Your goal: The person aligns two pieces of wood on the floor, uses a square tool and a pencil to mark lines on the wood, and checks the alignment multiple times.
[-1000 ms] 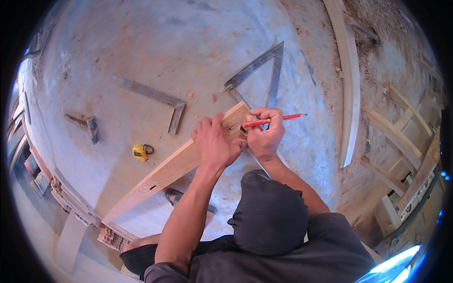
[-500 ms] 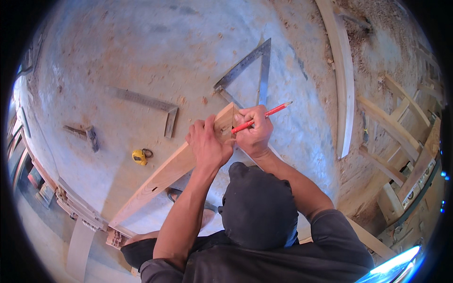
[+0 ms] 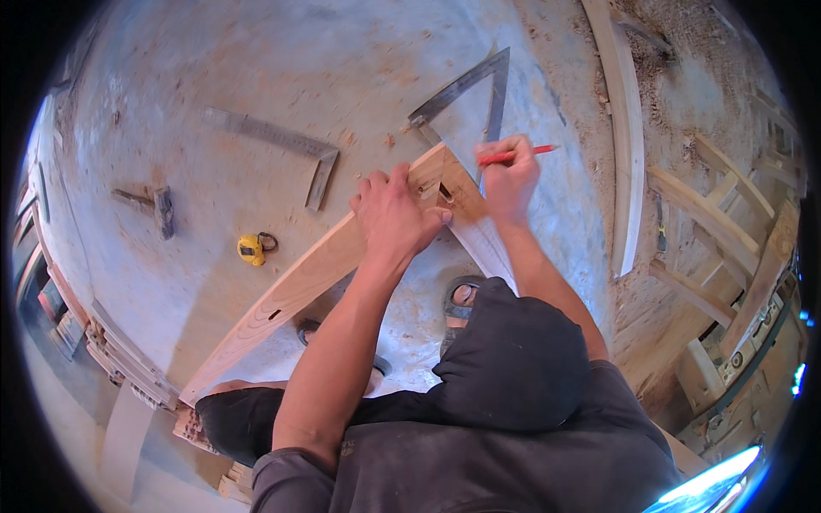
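My left hand (image 3: 395, 209) is closed over a long pale wooden board (image 3: 299, 286), its fingers over the far edge and its thumb on the face near the board's tip. At that tip a second board (image 3: 486, 248) meets it at an angle, with a small dark slot by the corner. To the right of the corner, my right hand (image 3: 511, 179) grips a red pencil (image 3: 543, 150) in a fist, its tip pointing right and off the wood. Where the second board passes below my right forearm is hidden.
Beyond the corner lies a metal triangle square (image 3: 457, 87). An L-shaped metal square (image 3: 265, 131), a yellow tape measure (image 3: 251, 249) and a hammer (image 3: 162, 214) lie to the left. Along the right run a long beam (image 3: 623, 145) and wooden frames (image 3: 710, 214). My sandalled feet are below the boards.
My right hand with the pencil has moved away from the corner, up and to the right, uncovering the slot and second board. My left hand still holds the board.
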Motion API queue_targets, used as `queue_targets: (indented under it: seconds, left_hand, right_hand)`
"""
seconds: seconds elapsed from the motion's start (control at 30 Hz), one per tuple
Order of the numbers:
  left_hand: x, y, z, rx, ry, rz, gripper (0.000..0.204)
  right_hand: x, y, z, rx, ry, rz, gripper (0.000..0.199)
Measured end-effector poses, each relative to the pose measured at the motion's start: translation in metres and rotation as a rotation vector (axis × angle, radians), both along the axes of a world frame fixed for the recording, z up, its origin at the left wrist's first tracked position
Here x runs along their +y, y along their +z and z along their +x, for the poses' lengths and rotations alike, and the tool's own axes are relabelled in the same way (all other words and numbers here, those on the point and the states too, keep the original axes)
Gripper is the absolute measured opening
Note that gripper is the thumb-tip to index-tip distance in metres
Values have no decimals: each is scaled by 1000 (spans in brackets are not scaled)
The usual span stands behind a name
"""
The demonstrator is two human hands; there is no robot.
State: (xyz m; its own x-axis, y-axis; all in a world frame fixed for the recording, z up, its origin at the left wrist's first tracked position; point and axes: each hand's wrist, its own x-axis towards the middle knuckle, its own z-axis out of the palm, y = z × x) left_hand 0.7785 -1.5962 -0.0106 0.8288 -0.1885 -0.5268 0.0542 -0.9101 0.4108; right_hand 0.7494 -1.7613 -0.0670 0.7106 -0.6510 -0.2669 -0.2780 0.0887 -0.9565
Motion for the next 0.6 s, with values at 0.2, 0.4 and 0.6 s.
queue_targets:
  seconds: [0.2,0.4,0.6]
  left_hand:
    - [-2,5,3,89,3,38,84]
    - [-3,10,4,95,-10,71,74]
    - [1,7,0,67,-26,56,72]
  right_hand:
    - [-33,-14,16,532,479,-817,34]
    - [-36,-19,34,691,387,-829,37]
    - [-40,-11,48,804,330,-685,43]
